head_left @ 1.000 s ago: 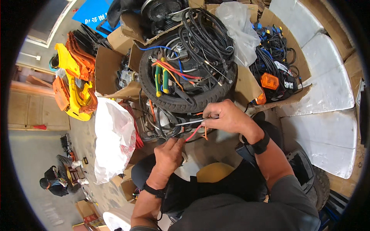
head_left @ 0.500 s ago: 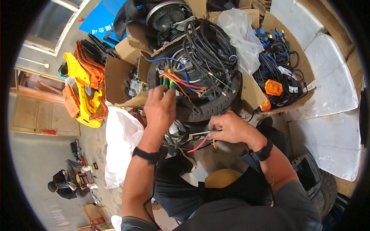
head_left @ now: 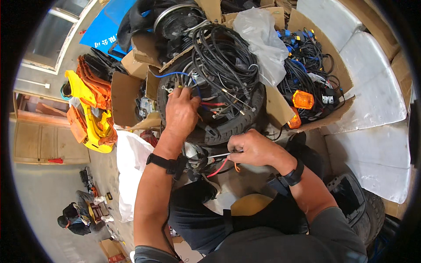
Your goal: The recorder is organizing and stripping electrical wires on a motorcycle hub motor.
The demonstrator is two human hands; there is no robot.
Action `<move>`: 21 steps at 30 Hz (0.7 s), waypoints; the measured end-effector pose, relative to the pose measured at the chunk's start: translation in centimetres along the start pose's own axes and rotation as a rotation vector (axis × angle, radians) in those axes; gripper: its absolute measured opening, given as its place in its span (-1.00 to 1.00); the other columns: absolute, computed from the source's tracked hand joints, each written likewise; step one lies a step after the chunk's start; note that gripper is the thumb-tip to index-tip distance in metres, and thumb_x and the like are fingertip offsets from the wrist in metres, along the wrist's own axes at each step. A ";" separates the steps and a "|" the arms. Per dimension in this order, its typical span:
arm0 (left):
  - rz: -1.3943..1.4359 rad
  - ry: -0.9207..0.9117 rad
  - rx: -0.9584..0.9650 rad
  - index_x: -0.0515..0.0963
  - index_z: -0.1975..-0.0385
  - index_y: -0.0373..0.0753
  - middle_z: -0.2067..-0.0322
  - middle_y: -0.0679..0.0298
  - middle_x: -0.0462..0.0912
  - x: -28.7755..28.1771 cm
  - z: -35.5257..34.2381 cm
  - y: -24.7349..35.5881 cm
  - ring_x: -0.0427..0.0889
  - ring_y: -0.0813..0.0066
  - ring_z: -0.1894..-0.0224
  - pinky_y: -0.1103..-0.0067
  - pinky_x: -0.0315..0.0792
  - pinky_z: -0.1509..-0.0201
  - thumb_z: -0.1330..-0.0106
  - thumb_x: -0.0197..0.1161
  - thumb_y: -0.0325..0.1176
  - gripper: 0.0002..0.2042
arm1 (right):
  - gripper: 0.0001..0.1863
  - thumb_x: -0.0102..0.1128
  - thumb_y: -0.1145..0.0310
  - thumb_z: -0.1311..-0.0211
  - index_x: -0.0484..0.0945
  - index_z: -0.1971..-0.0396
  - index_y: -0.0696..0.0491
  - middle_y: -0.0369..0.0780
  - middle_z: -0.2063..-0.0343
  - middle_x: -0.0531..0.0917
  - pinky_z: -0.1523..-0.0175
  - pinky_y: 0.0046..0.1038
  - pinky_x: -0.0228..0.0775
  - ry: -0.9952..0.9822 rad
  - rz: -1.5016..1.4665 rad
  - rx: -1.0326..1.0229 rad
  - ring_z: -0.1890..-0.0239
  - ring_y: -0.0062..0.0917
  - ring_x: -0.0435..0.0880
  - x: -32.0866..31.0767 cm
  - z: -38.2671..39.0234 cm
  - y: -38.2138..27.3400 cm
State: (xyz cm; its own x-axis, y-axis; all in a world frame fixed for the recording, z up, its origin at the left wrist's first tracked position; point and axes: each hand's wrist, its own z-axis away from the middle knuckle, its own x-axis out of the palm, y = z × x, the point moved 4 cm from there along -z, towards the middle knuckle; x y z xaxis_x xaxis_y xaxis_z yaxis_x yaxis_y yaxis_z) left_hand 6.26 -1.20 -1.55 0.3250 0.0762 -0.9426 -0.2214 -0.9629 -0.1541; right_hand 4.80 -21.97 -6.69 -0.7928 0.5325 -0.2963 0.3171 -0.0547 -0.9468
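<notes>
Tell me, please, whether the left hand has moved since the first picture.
Yes, the left hand has moved forward, up the picture: from the near side of the tire to over its left part.

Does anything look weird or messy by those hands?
Yes, a bit messy: black cables are heaped loosely on a tire, with some ends sticking out untidily. The red wire in the right hand shows no obvious damage.

This is a vehicle repair workshop, by the tyred wheel (head_left: 237, 130), coiled black cables (head_left: 218, 65), carton (head_left: 276, 106) of wiring (head_left: 290, 79) and orange lamps (head_left: 303, 100), and, probably, yellow body panels (head_left: 97, 139).
</notes>
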 end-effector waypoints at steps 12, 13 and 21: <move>-0.099 0.080 0.090 0.55 0.43 -0.18 0.50 0.23 0.51 -7.0 1.6 -1.2 0.51 0.18 0.36 0.33 0.40 0.29 0.04 0.21 -0.52 -0.85 | -0.74 0.34 0.29 0.00 0.57 0.45 0.18 -0.02 0.66 0.55 0.44 -0.33 0.38 -0.050 0.006 0.099 0.60 -0.21 0.59 -0.4 0.1 -0.3; -0.047 0.134 0.055 0.55 0.42 -0.23 0.48 0.17 0.54 -8.3 2.5 -1.4 0.50 0.11 0.38 0.33 0.41 0.32 0.00 0.25 -0.54 -0.87 | -0.74 0.34 0.29 0.00 0.57 0.45 0.18 -0.02 0.66 0.55 0.44 -0.33 0.38 -0.059 -0.001 0.099 0.60 -0.21 0.59 -0.3 0.1 -0.4; 0.812 0.056 -0.795 0.60 0.32 -0.31 0.47 0.38 0.57 -6.2 16.4 0.9 0.49 0.65 0.39 0.63 0.41 0.27 -0.17 0.31 -0.61 -0.89 | -0.87 0.31 0.45 -0.14 0.56 0.42 0.19 -0.25 0.63 0.66 0.45 -0.55 0.39 -0.038 -0.240 0.252 0.55 -0.72 0.59 -1.4 0.3 -0.9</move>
State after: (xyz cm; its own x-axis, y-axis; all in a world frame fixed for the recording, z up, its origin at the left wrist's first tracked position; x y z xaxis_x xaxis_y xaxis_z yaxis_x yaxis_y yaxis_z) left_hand -10.99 1.72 -0.72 0.3968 -0.6376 -0.6603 0.2541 -0.6149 0.7465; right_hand 5.48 -22.98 -5.48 -0.8495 0.5239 -0.0616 -0.0151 -0.1409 -0.9899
